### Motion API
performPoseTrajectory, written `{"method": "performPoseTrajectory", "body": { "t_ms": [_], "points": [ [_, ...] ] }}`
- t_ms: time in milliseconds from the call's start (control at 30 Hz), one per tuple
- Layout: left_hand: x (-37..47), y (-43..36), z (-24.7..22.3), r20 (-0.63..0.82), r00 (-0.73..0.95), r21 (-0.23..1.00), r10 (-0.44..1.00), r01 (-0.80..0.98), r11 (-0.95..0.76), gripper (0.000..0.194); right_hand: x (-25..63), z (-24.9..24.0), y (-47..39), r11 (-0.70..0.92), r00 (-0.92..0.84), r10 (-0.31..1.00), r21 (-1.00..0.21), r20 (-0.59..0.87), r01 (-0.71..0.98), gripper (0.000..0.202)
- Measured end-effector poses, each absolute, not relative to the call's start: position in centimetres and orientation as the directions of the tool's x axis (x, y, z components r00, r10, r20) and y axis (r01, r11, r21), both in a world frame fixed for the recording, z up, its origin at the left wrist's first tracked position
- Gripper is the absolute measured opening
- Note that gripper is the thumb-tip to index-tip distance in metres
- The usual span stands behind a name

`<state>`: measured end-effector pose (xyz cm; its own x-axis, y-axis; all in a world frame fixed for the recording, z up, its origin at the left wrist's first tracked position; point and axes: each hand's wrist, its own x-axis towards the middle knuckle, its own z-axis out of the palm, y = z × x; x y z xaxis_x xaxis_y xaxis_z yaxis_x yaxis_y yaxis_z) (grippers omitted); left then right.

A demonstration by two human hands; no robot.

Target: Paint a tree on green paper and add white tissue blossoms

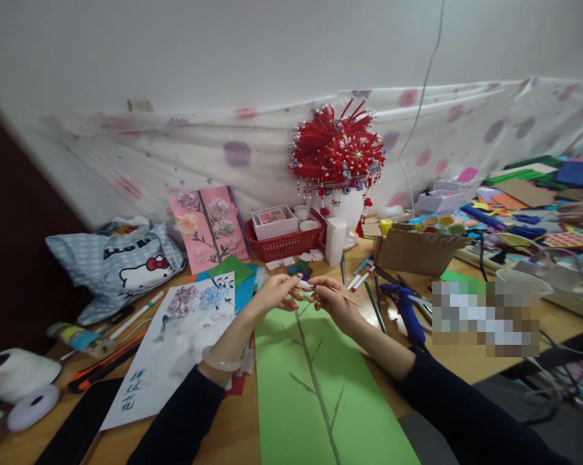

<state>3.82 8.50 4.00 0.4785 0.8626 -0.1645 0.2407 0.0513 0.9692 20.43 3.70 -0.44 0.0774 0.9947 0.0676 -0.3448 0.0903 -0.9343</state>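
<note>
Above the far end of a green sheet of paper (pixel 315 381), my two hands meet at the fingertips. My left hand (pixel 277 292) pinches a small white and purple piece (pixel 305 283), too small to make out further. A thin wooden stick (pixel 345 296) lies in my right hand (pixel 336 305), its tip by that piece; whether it is a brush I cannot tell. A dark painted stem with several branches runs down the green sheet. To the left lies a white sheet (pixel 143 374) with crumpled pale material, raised flowers and handwriting.
Behind my hands stand a red basket (pixel 286 245) and a red beaded headdress (pixel 339 145). A blue glue gun (pixel 406 310), markers (pixel 361 276) and a cardboard box (pixel 414 248) lie to the right. A cloth bag (pixel 121 265) sits left. Another person's hand (pixel 582 213) shows at far right.
</note>
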Motion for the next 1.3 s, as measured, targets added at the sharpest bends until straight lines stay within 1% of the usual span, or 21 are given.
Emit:
{"method": "performPoseTrajectory", "body": {
  "t_ms": [67, 167, 300, 400, 533, 667, 833, 933, 1067, 1300],
  "points": [
    [4.0, 8.3, 3.9, -0.150, 0.478, 0.969, 0.866, 0.244, 0.033, 0.032, 20.4, -0.4, 3.6, 0.105, 0.075, 0.993, -0.942, 0.086, -0.319, 0.022],
    [4.1, 8.3, 3.8, -0.082, 0.475, 0.973, 0.876, 0.227, -0.032, 0.023, 20.3, -0.1, 3.3, 0.115, 0.065, 0.993, -0.950, 0.100, -0.290, 0.022],
    [3.6, 8.6, 4.1, 0.001, 0.500, 0.970, 0.866, 0.209, -0.122, 0.019, 20.4, 0.1, 3.2, 0.132, 0.058, 0.991, -0.955, 0.121, -0.266, 0.023],
    [2.9, 8.8, 4.8, 0.001, 0.573, 0.960, 0.819, 0.228, -0.160, 0.020, 20.5, 0.0, 3.2, 0.149, 0.023, 0.989, -0.971, 0.148, -0.187, 0.026],
    [2.1, 8.8, 5.5, -0.021, 0.655, 0.942, 0.755, 0.266, -0.204, 0.022, 20.5, 0.1, 3.1, 0.198, -0.102, 0.974, -0.980, 0.200, -0.031, 0.025],
    [1.7, 8.9, 5.6, -0.008, 0.672, 0.919, 0.740, 0.297, -0.260, 0.019, 20.4, 0.5, 2.8, 0.245, -0.165, 0.960, -0.964, 0.226, 0.106, 0.026],
    [1.6, 9.0, 5.7, 0.024, 0.675, 0.879, 0.738, 0.338, -0.337, 0.016, 20.5, 0.7, 2.6, 0.257, -0.204, 0.954, -0.949, 0.220, 0.181, 0.030],
    [1.6, 8.9, 5.9, 0.031, 0.678, 0.856, 0.735, 0.362, -0.370, 0.015, 20.4, 0.5, 2.6, 0.269, -0.239, 0.946, -0.944, 0.220, 0.193, 0.032],
    [1.9, 8.6, 6.0, 0.055, 0.670, 0.835, 0.740, 0.376, -0.402, 0.014, 20.3, 0.2, 2.7, 0.253, -0.261, 0.943, -0.955, 0.207, 0.156, 0.034],
    [2.4, 8.0, 5.6, 0.204, 0.634, 0.757, 0.746, 0.381, -0.531, 0.009, 20.2, 0.1, 3.0, 0.196, -0.213, 0.960, -0.979, 0.180, 0.055, 0.029]
  ]
}}
